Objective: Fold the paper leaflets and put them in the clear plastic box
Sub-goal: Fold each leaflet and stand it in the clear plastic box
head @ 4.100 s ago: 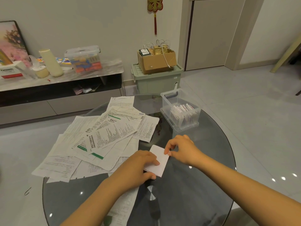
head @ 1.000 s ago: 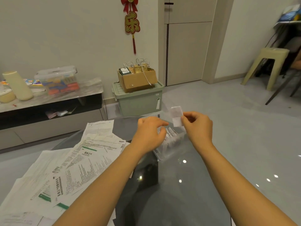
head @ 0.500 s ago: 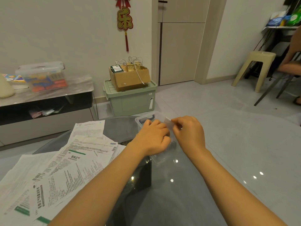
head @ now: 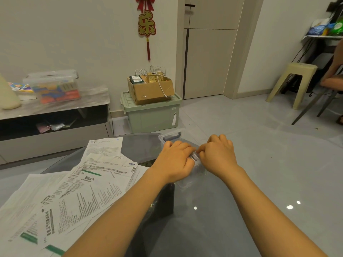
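Head view: left hand and right hand, fingers curled, tuck folded leaflets into the clear plastic box; whether either grips one, I cannot tell. Many unfolded leaflets wait on the table.

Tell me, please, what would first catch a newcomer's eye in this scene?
Two bare hands, left hand and right hand, meet over the clear plastic box at the round dark glass table's far edge. To their left sprawl unfolded white printed paper leaflets; a red-and-gold hanging ornament marks the wall behind.

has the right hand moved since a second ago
Yes. The right hand has come down from above the clear plastic box into its open top.
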{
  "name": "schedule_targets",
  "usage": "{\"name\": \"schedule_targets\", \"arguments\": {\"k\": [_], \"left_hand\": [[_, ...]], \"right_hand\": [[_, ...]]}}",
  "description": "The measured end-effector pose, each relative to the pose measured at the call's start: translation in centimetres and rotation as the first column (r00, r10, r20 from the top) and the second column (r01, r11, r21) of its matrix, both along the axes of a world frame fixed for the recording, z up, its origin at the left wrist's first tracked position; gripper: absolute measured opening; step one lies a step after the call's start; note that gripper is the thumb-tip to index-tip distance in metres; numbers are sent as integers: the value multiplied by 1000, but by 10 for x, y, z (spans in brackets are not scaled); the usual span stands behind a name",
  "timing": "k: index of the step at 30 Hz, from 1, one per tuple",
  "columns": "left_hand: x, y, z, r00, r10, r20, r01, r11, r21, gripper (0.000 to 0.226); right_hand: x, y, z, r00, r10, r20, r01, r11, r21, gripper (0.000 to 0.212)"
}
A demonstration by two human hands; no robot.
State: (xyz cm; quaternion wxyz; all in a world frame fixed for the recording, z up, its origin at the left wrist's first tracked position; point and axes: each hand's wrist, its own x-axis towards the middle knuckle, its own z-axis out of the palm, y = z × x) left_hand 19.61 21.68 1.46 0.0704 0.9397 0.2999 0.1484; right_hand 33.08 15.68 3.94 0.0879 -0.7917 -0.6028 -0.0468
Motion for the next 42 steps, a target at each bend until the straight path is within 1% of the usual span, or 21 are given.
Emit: {"name": "schedule_targets", "arguments": {"k": [3,5,9,11,14,17,19,23,26,30,35,37,40,42], "left_hand": [[3,-1,5,996,4,-92,-5,1000,-5,66],[5,0,8,989,8,-151,-9,1000,-2,68],[6,0,10,988,1,-156,-6,1000,-28,68],[3,-2,13,993,15,-113,-20,999,-46,67],[-6,-10,18,997,44,-71,-47,998,-40,66],[-21,-22,21,994,83,-66,-86,995,-41,66],[-37,-37,26,993,107,-39,-109,992,-55,65],[-74,-77,29,987,157,17,-155,983,-102,65],[-100,-113,27,971,234,-47,-239,958,-161,65],[-136,-157,12,948,296,-118,-315,926,-208,61],[-172,-181,2,904,369,-216,-402,905,-138,55],[-187,-191,-5,897,368,-246,-410,901,-144,56],[-199,-195,-8,907,345,-240,-401,883,-244,55],[-198,-196,-5,916,291,-278,-369,881,-295,58]], "right_hand": [[2,1,-2,1000,4,-16,-5,997,-72,40],[3,0,-2,999,12,-53,-15,998,-58,40],[4,-3,-4,962,2,-274,42,988,152,36],[2,-4,-5,942,31,-333,45,975,218,33],[-1,-10,-7,936,103,-337,-9,963,269,28],[-4,-20,-11,955,156,-252,-62,937,345,25],[-10,-31,-8,947,223,-229,-119,911,395,24],[-33,-56,-6,879,392,-272,-283,888,363,25],[-52,-72,-4,835,482,-264,-389,857,338,24],[-77,-92,-16,776,568,-274,-514,822,247,27],[-91,-102,-30,731,627,-268,-632,771,78,31],[-97,-105,-34,712,649,-266,-665,746,38,31],[-104,-105,-39,684,674,-279,-703,711,-4,30],[-107,-105,-40,664,692,-285,-729,683,-40,28]]}}
